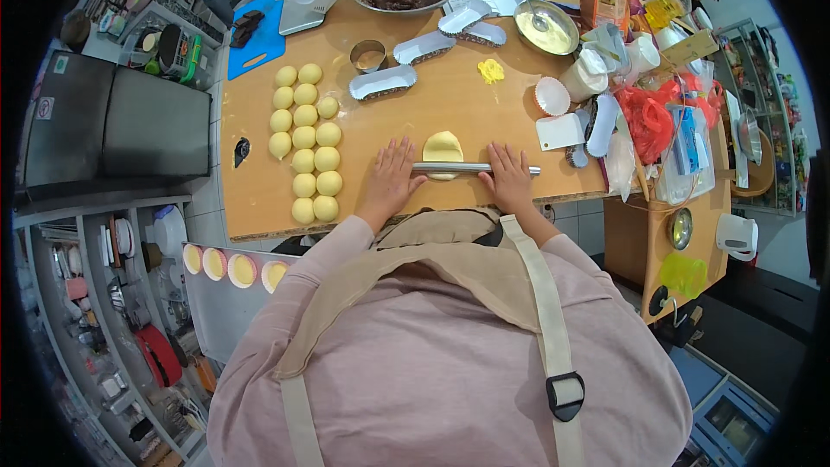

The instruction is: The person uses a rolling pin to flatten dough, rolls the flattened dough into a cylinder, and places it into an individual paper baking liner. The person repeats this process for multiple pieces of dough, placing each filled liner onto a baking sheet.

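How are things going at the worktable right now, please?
Left hand and right hand open on metal rolling pin. Pin across flattened dough piece. Dough balls to the left, apart from pin.

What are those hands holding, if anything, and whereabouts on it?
A silver, cylindrical metal rod, touched by spread hands rather than clearly gripped: the right hand is near its right end, the left hand at its left end.

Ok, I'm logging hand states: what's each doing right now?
Left hand: open, at left end of the rolling pin.
Right hand: open, across its right part.
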Tool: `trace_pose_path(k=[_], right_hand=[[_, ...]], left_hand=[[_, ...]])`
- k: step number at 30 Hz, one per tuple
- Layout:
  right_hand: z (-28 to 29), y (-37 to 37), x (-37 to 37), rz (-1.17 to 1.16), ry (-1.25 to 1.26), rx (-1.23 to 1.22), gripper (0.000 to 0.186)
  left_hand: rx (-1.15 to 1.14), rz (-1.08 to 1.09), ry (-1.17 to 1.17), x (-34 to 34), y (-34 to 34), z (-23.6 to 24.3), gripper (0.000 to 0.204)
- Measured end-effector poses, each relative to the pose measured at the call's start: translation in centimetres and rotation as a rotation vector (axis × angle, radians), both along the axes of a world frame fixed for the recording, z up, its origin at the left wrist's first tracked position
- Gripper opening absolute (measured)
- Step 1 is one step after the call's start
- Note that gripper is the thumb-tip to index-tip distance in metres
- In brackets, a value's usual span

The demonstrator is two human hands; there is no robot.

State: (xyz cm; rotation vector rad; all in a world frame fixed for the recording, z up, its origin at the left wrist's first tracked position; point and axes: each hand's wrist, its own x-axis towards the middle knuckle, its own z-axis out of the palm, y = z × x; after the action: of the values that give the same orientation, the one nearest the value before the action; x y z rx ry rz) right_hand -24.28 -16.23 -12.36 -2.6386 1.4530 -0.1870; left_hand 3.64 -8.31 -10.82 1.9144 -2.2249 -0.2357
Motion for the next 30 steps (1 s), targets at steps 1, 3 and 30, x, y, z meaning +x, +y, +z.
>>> trace_pose_path(k=[1, 3, 30], right_hand=[[-0.2, 0.4, -0.2, 0.008, -0.01, -0.012, 0.063], [-0.8, 1.1, -0.6, 0.01, -0.023, -0.04, 0.061], [-0.6, -3.5, 1.3, 0.015, -0.115, -0.101, 0.048]], left_hand=[[-0.011, -0.011, 0.004, 0.1, 0.4, -0.1, 0.07], [-0.025, -0.033, 0.004, 0.0, 1.1, -0.1, 0.07], [0.019, 0.077, 0.09, 0.5, -2.4, -1.3, 0.067]])
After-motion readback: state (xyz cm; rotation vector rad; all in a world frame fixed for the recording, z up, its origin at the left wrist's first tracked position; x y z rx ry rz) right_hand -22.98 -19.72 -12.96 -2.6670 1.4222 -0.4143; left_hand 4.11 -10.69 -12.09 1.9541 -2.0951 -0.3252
